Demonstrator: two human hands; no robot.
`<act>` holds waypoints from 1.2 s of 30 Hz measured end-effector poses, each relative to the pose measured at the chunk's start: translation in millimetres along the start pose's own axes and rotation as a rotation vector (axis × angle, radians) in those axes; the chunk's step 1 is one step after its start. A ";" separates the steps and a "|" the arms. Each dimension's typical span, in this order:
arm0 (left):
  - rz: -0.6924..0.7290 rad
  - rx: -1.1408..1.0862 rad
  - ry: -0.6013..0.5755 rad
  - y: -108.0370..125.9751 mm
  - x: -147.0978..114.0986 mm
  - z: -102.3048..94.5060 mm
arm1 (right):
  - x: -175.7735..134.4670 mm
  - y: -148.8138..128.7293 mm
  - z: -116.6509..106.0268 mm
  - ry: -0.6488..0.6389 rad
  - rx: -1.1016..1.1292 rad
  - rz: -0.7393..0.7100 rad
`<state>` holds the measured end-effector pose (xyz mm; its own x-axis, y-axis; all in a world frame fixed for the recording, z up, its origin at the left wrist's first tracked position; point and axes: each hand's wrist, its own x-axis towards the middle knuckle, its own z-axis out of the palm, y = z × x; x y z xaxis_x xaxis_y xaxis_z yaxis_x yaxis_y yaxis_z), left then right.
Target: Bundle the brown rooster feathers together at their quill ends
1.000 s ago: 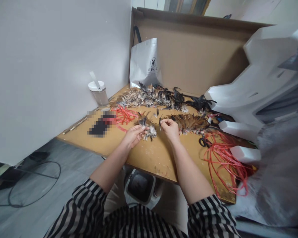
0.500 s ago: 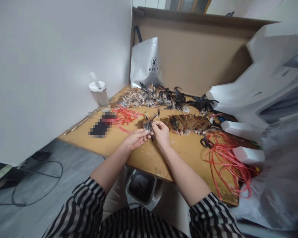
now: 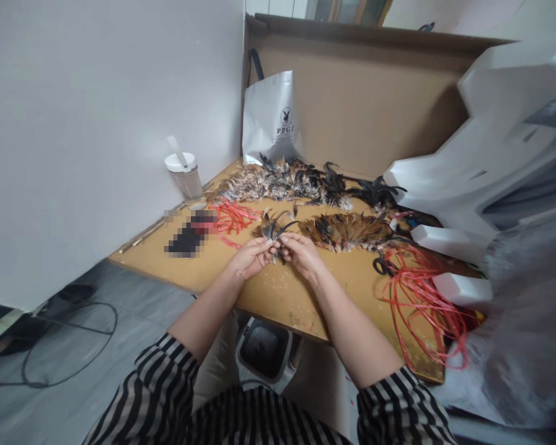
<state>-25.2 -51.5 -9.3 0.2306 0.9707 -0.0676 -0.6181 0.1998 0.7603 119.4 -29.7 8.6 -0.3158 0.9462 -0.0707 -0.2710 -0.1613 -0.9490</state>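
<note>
Over the front part of the wooden table (image 3: 204, 266), my two hands meet at a small bunch of dark and brown feathers (image 3: 272, 227). My left hand (image 3: 254, 256) pinches the bunch at its base, thumb on top. From the right, my right hand (image 3: 300, 252) is closed on the feathers too, its fingertips almost touching the left ones. The lower ends are partly hidden by my fingers. Just beyond lies a row of brown and black feathers (image 3: 347, 230). A longer, paler pile of feathers (image 3: 282, 182) stretches across the back.
Red plastic strips lie in a small heap (image 3: 236, 216) at left and a large tangle (image 3: 421, 303) at right, beside black scissors (image 3: 383, 266). A lidded cup (image 3: 185, 179) and silver bag (image 3: 271, 120) stand behind. White foam (image 3: 445, 173) borders the right; a bin (image 3: 264, 349) sits below.
My right hand has turned and lowered slightly against the bunch. The feathers between my hands now fan out more, with a long dark one pointing right.
</note>
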 end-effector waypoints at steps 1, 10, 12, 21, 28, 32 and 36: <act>-0.001 0.008 -0.004 -0.3 0.2 -0.3 | -0.5 -0.4 0.4 -0.002 0.008 -0.002; 0.156 0.318 0.060 -7.5 2.0 3.0 | -2.1 -1.0 5.9 0.159 -0.135 -0.021; 0.197 0.434 0.077 -8.0 1.4 4.8 | -0.3 0.4 4.8 0.174 -0.146 -0.025; 0.155 0.315 0.097 -7.2 2.3 3.9 | 1.5 -1.2 0.3 0.159 -0.052 -0.040; 0.000 0.104 0.069 -4.3 2.6 -1.8 | 1.5 -3.5 -3.0 0.073 0.008 -0.068; -0.048 0.066 0.035 -3.2 1.6 -1.0 | 1.4 -1.8 -2.3 0.067 -0.092 -0.155; -0.059 0.062 0.005 -4.4 2.1 -2.0 | -0.7 -3.2 0.8 0.068 -0.164 -0.200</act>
<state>-23.5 -50.1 -14.2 0.2611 0.9583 -0.1165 -0.5555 0.2479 0.7937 119.7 -30.1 11.9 -0.2074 0.9722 0.1082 -0.1694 0.0732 -0.9828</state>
